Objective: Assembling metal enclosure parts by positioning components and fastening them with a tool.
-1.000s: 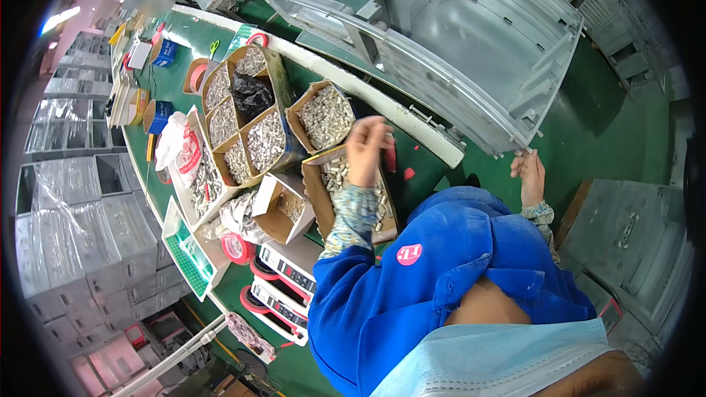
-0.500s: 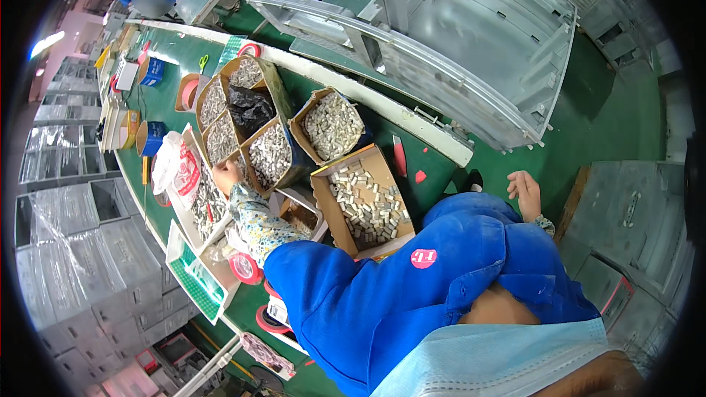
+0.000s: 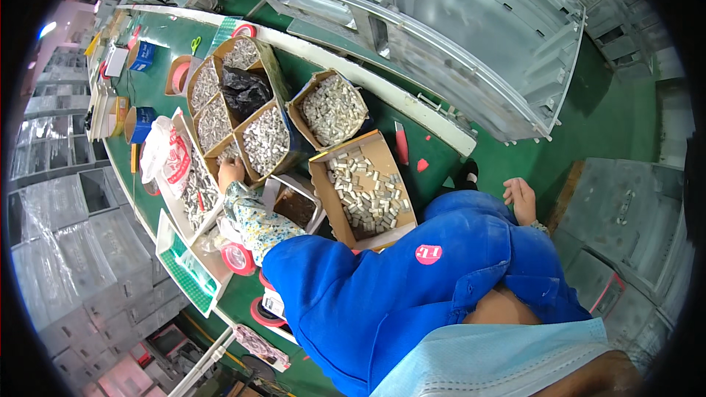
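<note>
Scissors with green loop handles point(image 3: 195, 47), lying on the green tabletop point(image 3: 170, 29); two blue open-topped cardboard boxes point(image 3: 140, 129), standing leftward; white rectangular tray with green patterned base point(image 3: 181, 260); grey box-shaped units point(image 3: 62, 239), stacked, wrapped in clear film.

Dividers point(image 3: 234, 134) crowding left grip point(image 3: 231, 172), open floor point(image 3: 621, 114) right

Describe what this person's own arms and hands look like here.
Both the left hand and the right hand are gloveless. The left forearm wears a pale patterned sleeve speckled blue, green and yellow; a similar cuff shows at the right wrist. Farther up is a blue work jacket with a round pink badge.
</note>
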A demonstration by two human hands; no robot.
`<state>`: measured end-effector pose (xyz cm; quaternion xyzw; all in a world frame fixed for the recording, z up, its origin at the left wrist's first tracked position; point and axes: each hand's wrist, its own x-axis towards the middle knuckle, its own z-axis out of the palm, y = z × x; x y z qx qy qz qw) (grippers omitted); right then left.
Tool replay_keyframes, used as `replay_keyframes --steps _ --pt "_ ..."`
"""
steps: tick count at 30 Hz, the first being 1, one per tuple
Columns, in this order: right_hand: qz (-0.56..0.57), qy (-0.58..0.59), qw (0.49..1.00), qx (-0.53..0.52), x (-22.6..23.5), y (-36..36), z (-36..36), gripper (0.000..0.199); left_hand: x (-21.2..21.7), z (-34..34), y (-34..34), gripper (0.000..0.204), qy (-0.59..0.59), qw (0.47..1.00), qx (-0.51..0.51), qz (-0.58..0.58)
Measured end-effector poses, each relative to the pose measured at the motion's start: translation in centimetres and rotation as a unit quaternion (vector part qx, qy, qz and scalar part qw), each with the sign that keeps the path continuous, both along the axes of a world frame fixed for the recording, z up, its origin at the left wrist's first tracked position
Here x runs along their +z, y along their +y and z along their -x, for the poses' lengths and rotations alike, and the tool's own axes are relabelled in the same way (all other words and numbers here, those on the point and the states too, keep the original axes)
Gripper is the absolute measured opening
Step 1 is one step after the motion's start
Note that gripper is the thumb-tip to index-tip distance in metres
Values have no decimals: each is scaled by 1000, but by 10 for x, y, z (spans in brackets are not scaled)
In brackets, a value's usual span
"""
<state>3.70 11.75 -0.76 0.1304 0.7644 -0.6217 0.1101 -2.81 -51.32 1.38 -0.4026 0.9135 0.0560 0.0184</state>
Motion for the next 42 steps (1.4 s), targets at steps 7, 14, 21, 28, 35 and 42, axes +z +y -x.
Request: replay_keyframes --steps 7,14,21,28,35,42 --pt "-45 -16 999 14 1 -7 0 29 29 49 -4 33 241 952 -36 182" --pt "-88 -29 996 -14 1 -14 -8 28 2 92 -56 62 53 993 38 97" --pt "-107 -26 994 -25 2 -17 -17 27 3 99 -33 47 124 970 -18 207" --pt "-107 -26 994 1 -4 -19 -11 26 7 101 -25 32 162 965 -43 200" --pt "-106 -40 993 19 0 -14 -11 27 -12 109 -91 32 361 910 9 202" --pt "-115 -23 993 21 3 -14 -15 26 9 115 -81 30 473 880 -51 -14"
